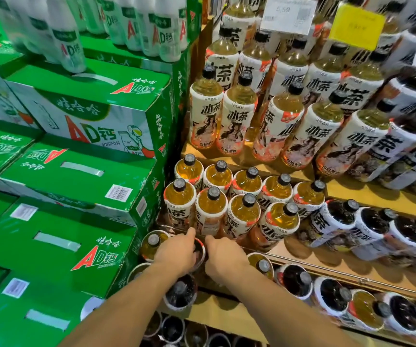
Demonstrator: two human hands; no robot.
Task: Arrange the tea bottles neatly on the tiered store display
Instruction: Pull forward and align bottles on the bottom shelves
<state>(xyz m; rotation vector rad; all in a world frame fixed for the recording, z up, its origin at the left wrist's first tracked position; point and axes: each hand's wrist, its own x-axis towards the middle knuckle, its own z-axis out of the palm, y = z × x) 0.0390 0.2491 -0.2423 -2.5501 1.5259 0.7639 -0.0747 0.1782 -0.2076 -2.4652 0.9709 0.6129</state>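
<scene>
Head view, looking down the tiers: a dark tea bottle (199, 249) is held low in the middle of the frame. It's gripped from 9 o'clock by the left hand (177, 254), fingers curled and forefinger stuck out toward 12, and from 3 o'clock by the right hand (223, 256), also curled. How far the fingers wrap round the far side can't be told.

An amber bottle (153, 242) is seen just at 9 o'clock of the left hand. A second amber bottle (262, 265) sits at 4 o'clock of the right hand. The upper amber row (212, 209) is packed close at 12, nearly touched by the fingertips. Green cartons (77, 176) are stacked off at 9.

Looks like the bottle is being seated into its slot, so it's probably best kept dead upright and lowered straight, since the neighbours are tight enough to get knocked over. The label would likely be turned to 6 to match the rest, and the base checked to sit flat on the wooden shelf (327, 266). Dark among ambers looks odd, though. The other darks are lined up toward 3, so maybe it should be grouped there
</scene>
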